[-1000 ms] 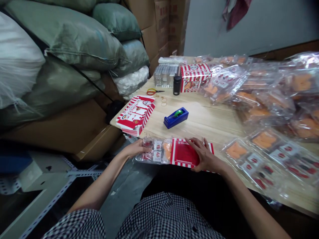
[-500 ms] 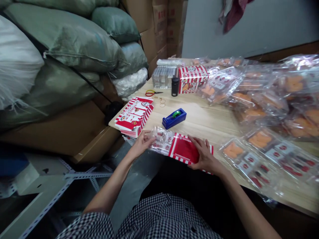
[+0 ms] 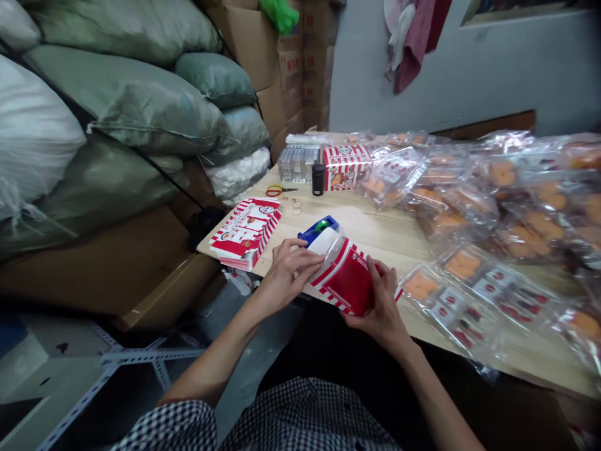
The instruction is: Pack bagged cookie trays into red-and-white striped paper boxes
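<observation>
A red-and-white striped carton (image 3: 348, 279) is held tilted over the table's front edge. My right hand (image 3: 379, 302) grips its right side, fingers on top and thumb at the lower edge. At the carton's left end my left hand (image 3: 290, 268) has its fingers closed on the white flap. A bit of clear plastic (image 3: 335, 252) shows in the opening beside that flap; the rest of it is hidden inside. Right behind the carton stands a blue tape dispenser (image 3: 308, 234) with a green roll, partly covered by the flap.
A stack of flat striped cartons (image 3: 246, 228) lies at the table's left corner. Scissors (image 3: 280, 190), a black bottle (image 3: 318, 180), clear plastic cases (image 3: 298, 164) and a formed striped box (image 3: 347, 167) are further back. Bagged toy sets (image 3: 453, 307) cover the right side. Sacks (image 3: 126, 94) pile up leftwards.
The clear plastic pack that stuck out of the carton's left end is now mostly inside. My left hand has shifted to the white flap, and the carton is raised and tilted.
</observation>
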### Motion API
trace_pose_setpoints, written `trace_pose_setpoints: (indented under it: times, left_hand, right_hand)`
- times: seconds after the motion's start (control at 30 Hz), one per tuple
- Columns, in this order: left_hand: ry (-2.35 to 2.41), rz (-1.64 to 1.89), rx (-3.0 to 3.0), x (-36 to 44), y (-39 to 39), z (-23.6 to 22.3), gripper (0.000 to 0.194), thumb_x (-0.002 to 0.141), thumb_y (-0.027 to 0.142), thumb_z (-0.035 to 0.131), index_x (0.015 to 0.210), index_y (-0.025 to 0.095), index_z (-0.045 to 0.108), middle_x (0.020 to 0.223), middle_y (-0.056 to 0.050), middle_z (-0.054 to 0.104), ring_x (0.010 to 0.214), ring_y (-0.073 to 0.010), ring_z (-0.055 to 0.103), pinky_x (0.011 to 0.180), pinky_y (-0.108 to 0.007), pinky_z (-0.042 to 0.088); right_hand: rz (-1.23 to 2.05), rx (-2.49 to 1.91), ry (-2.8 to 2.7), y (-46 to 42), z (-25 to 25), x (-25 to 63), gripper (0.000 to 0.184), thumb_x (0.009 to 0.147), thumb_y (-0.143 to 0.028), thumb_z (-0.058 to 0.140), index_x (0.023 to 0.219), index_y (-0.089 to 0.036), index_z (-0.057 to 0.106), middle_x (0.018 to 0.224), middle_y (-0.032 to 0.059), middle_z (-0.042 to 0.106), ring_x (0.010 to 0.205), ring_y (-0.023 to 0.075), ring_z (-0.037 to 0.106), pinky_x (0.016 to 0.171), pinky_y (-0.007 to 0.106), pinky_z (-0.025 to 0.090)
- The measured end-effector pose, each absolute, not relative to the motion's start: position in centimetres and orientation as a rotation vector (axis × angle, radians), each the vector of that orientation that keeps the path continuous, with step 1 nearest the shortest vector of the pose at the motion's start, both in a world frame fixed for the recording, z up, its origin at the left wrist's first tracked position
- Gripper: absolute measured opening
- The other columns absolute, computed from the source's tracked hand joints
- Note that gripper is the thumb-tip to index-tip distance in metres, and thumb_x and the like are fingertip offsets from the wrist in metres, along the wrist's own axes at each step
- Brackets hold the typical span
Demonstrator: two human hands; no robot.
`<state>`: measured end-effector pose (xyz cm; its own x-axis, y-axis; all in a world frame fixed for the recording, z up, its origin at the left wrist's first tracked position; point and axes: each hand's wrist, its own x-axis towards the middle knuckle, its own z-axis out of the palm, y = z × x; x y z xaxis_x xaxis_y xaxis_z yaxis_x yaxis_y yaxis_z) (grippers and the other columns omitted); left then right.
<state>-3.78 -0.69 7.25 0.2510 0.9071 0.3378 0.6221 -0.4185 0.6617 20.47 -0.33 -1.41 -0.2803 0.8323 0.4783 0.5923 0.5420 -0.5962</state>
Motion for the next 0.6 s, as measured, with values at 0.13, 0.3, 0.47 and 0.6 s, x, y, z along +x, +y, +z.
trace_pose_setpoints:
  times: [0.13, 0.3, 0.47, 0.6]
  left_hand:
    - [1.191, 1.162, 1.981, -1.1, 0.2, 7.2, 0.052, 0.093, 0.034, 0.063, 0.144, 0.034, 0.051, 0.157, -0.006, 0.042, 0.149, -0.0285, 0.027, 0.121, -0.051, 0.019]
    - [1.004, 1.313, 1.312, 4.7, 0.4, 3.9, 0.055, 0.098, 0.049, 0.049, 0.148, 0.026, 0.044, 0.155, -0.010, 0.045, 0.144, -0.0274, 0.040, 0.119, -0.043, 0.030]
    - [1.017, 1.281, 1.212, 6.9, 0.7, 2.9, 0.041, 0.098, 0.045, 0.053, 0.129, 0.019, 0.060, 0.138, -0.009, 0.061, 0.132, -0.0259, 0.052, 0.114, -0.037, 0.037]
    - [0.988, 1.293, 1.279, 7.0, 1.0, 3.5, 0.038, 0.097, 0.045, 0.053, 0.124, 0.019, 0.062, 0.127, -0.008, 0.067, 0.126, -0.0272, 0.056, 0.108, -0.038, 0.043]
  right_hand:
    - [0.327, -1.275, -1.619, -0.5, -2.4, 19.8, 0.133, 0.061, -0.040, 0.087, 0.160, -0.029, -0.002, 0.147, 0.0155, 0.025, 0.140, 0.0403, 0.028, 0.114, 0.065, 0.026]
    - [0.228, -1.371, -1.283, -1.3, -3.6, 18.4, 0.134, 0.063, -0.046, 0.088, 0.160, -0.028, -0.001, 0.152, 0.0175, 0.017, 0.144, 0.0407, 0.021, 0.115, 0.062, 0.026]
    - [0.714, -1.232, -1.011, -1.2, -2.0, 20.5, 0.101, 0.080, -0.053, 0.072, 0.160, -0.026, 0.016, 0.145, 0.0139, 0.042, 0.134, 0.0306, 0.044, 0.112, 0.052, 0.037]
    - [0.855, -1.083, -0.828, 0.3, 1.7, 22.3, 0.057, 0.096, -0.055, 0.047, 0.145, -0.026, 0.050, 0.134, 0.0085, 0.060, 0.123, 0.0254, 0.056, 0.107, 0.044, 0.042]
